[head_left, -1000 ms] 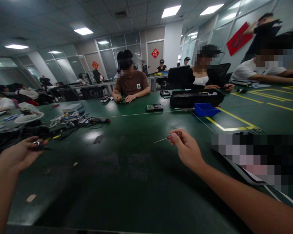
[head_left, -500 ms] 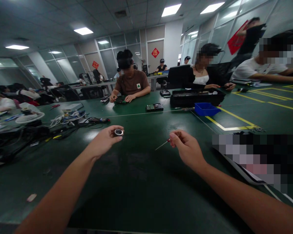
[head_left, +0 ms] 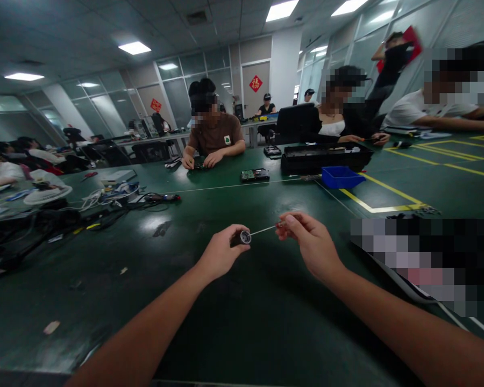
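Note:
In the middle of the head view, my left hand point(head_left: 221, 250) is closed around a short dark cylinder point(head_left: 246, 237) with a silvery ring at its end. The ringed end faces right and toward me, and its inside looks hollow. My right hand point(head_left: 304, 236) pinches the handle of a thin screwdriver point(head_left: 263, 230), its fingers covering most of the handle. The metal shaft points left, and its tip is at the cylinder's open end. Whether the tip touches anything inside, I cannot tell. Both hands are above the green table point(head_left: 226, 333).
Tangled cables point(head_left: 116, 196) and dark parts spread over the left side. Ahead lie a hard drive point(head_left: 255, 174), a blue bin point(head_left: 342, 177) and a long black tray point(head_left: 326, 158). A pixelated object point(head_left: 419, 263) lies right of my arm. A co-worker point(head_left: 215, 140) sits opposite.
My left hand has moved right with the cylinder, whose opening has turned toward the screwdriver. The screwdriver's shaft has swung up, and its tip has come to the cylinder's end.

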### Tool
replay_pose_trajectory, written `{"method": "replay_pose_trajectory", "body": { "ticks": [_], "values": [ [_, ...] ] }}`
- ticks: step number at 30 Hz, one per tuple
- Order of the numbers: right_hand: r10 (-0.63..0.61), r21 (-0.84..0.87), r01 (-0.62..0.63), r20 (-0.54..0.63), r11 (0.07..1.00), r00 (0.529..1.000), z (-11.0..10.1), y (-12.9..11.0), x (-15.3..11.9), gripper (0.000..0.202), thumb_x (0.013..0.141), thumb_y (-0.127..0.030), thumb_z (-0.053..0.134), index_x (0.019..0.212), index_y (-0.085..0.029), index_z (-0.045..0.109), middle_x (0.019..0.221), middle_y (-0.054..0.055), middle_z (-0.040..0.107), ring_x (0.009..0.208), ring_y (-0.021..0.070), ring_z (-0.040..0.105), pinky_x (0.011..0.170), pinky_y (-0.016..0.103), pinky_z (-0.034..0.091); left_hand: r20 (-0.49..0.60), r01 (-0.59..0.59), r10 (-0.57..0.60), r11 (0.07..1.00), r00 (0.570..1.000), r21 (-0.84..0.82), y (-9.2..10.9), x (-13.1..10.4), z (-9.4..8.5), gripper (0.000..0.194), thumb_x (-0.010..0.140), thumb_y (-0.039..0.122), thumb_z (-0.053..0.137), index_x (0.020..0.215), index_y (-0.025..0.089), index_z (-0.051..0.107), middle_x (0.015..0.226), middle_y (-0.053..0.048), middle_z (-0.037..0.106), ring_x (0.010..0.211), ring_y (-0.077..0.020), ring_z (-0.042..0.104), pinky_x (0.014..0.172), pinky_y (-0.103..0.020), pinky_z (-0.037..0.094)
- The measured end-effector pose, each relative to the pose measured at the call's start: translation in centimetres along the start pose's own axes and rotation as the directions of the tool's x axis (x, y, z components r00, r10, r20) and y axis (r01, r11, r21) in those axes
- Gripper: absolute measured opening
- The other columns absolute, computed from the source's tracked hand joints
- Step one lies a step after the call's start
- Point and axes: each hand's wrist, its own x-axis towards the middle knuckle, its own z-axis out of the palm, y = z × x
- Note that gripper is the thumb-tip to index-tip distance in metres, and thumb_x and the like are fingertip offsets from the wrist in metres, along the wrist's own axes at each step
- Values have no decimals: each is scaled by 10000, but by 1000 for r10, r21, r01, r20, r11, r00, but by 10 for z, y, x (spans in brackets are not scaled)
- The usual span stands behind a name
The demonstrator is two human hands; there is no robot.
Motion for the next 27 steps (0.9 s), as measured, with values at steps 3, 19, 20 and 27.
{"method": "replay_pose_trajectory", "body": {
  "ticks": [3,19,20,27],
  "values": [
    [-52,-85,56,45,995,998,1,-1,-3,238,898,-428,620,939,-199,670,784,33,687,693,177,642,687,359,531,4,-51,51,997,999,64,-1,-2,-1,400,806,155,726,1174,293,651,1185,6,665,1114,-189,602,1022,-348,438],
    [-88,-196,101,73,975,993,0,2,-4,229,927,-420,571,944,-203,641,790,33,682,712,181,646,685,349,520,-9,-123,126,980,992,154,3,-3,0,405,813,170,745,1193,277,657,1195,11,668,1128,-185,596,1012,-328,449],
    [-87,-208,101,76,973,993,0,0,-4,234,925,-424,573,936,-201,644,785,33,683,707,180,645,681,345,518,-9,-128,131,979,991,161,3,-3,0,408,818,177,742,1202,281,653,1199,9,665,1129,-187,595,1010,-333,451],
    [-69,-447,90,62,890,996,-2,-10,-5,300,899,-468,601,788,-195,658,602,-4,606,549,148,553,540,294,413,28,-195,194,958,981,212,1,-4,-1,417,846,212,724,1250,267,636,1242,-11,648,1161,-192,583,1061,-346,426]
  ]
}}
